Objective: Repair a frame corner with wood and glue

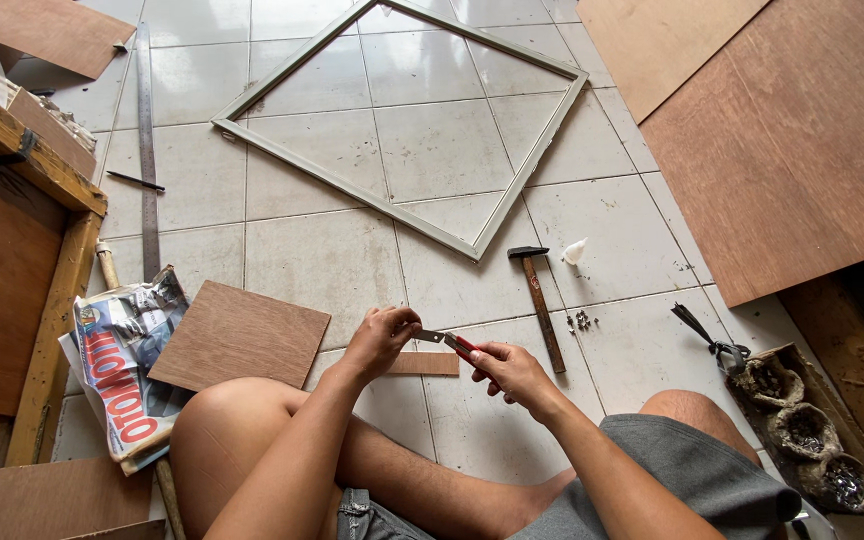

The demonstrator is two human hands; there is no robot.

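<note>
Plywood lies all around us on the tiled floor (332, 260) where we sit cross-legged. Our right hand (512, 372) is closed around the red handle of a small knife (449, 342), and our left hand (380, 338) pinches the far end of its blade between fingertips, so both hands meet on the one tool just above our knees. Directly beneath it lies a thin wooden strip (424, 364), not yet touched by the blade as far as we can tell. To its left rests a square plywood piece (240, 336), already cut to shape. Farther off, the pale frame (402, 120) lies flat and open, with no panel set into it. A hammer (538, 300) and a few small nails (582, 321) wait to the right, unused for now.
</note>
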